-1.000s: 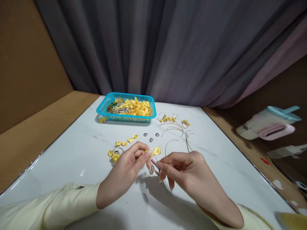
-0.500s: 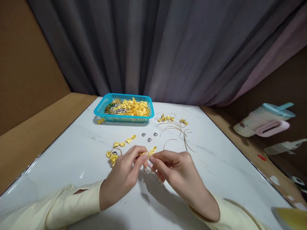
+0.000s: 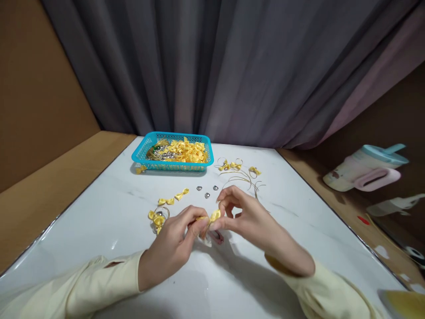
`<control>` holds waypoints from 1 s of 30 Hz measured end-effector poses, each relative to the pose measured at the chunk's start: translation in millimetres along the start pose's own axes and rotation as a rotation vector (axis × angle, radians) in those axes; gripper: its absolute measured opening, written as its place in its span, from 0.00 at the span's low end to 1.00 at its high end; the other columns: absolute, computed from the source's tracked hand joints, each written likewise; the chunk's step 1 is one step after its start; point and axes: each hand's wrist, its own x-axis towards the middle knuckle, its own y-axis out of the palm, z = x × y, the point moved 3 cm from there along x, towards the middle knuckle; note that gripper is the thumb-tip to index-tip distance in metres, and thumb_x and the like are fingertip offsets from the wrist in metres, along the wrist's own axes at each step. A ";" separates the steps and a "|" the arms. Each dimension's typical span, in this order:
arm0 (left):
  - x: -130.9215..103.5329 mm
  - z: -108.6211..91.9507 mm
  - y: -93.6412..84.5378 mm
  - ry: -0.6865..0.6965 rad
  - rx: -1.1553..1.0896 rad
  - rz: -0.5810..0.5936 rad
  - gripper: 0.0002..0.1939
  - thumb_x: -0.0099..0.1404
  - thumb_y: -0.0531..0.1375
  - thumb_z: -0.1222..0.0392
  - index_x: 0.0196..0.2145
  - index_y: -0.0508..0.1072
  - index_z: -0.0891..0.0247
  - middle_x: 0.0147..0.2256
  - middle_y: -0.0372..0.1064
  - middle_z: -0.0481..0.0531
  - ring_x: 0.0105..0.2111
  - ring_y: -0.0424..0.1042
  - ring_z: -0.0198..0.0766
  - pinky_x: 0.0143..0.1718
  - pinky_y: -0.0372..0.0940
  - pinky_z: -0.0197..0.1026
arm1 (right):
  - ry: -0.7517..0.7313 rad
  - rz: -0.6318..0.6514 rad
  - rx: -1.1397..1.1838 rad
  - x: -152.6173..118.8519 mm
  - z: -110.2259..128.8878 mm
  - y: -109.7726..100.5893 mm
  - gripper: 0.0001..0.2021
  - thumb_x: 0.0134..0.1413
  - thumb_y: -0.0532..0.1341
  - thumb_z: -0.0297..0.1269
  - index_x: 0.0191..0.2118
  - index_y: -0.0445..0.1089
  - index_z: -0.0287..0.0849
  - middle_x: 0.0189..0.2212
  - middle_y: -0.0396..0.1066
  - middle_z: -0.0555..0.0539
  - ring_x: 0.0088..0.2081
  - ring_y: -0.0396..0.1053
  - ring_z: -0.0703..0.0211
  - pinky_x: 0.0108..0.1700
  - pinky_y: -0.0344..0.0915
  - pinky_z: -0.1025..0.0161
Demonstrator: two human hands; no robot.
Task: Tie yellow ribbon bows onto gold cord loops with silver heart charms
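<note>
A yellow ribbon bow (image 3: 215, 215) is between my hands above the white table. My left hand (image 3: 179, 237) is closed, with thumb and forefinger pinching the bow's left part. At its right loop, my right hand (image 3: 244, 215) has the thumb beneath and the bent forefinger above, its other fingers curled. Below the fingertips show a whitish, see-through piece (image 3: 205, 240) and a small pinkish piece (image 3: 218, 238), too unclear to name. Left of my left hand lies a cluster of yellow bows with a gold wire ring (image 3: 161, 212). Two loose bows (image 3: 181, 194) lie just beyond it.
A blue plastic basket (image 3: 139, 157) holds yellow bows, silver pieces and gold wire. Several silver heart-shaped pieces (image 3: 207, 195) lie ahead of my hands. Finished-looking wire rings with bows (image 3: 235, 165) and loose gold wires (image 3: 244, 175) lie behind right. A tumbler (image 3: 365, 168) lies on the right.
My right hand has lifted and turned, its forefinger now higher over the bow's right loop. The bow is tilted differently, and the pinkish piece below has come into view. My left hand stays nearly in place.
</note>
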 end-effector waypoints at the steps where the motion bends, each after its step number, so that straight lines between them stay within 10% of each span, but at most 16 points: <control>1: 0.1 -0.3 -0.7 0.009 0.006 -0.009 0.10 0.69 0.47 0.62 0.31 0.64 0.61 0.25 0.62 0.45 0.26 0.63 0.31 0.29 0.57 0.34 | 0.066 0.097 0.075 3.7 -2.5 -1.3 0.18 0.44 0.65 0.49 0.32 0.60 0.41 0.24 0.63 0.53 0.25 0.63 0.66 0.22 0.59 0.70; 8: -0.1 -2.0 -1.0 0.043 0.021 0.023 0.10 0.69 0.47 0.64 0.31 0.64 0.62 0.26 0.64 0.46 0.28 0.65 0.32 0.32 0.59 0.35 | 0.324 0.574 0.533 7.0 -13.9 12.8 0.19 0.58 0.54 0.48 0.26 0.65 0.36 0.17 0.57 0.55 0.18 0.54 0.71 0.21 0.50 0.70; 22: -7.3 -19.9 1.2 0.418 0.122 0.059 0.11 0.66 0.49 0.72 0.34 0.70 0.65 0.30 0.67 0.53 0.34 0.66 0.37 0.35 0.63 0.38 | 0.393 0.426 0.745 18.0 -47.2 38.0 0.14 0.48 0.62 0.39 0.19 0.63 0.36 0.13 0.57 0.55 0.15 0.53 0.72 0.17 0.48 0.71; 30: 2.1 -27.8 -7.0 0.365 0.167 0.003 0.10 0.63 0.54 0.75 0.32 0.71 0.66 0.33 0.67 0.51 0.36 0.66 0.33 0.39 0.61 0.33 | 0.346 0.378 0.739 24.5 -50.9 28.5 0.15 0.51 0.60 0.42 0.20 0.62 0.38 0.14 0.56 0.56 0.13 0.57 0.67 0.16 0.55 0.68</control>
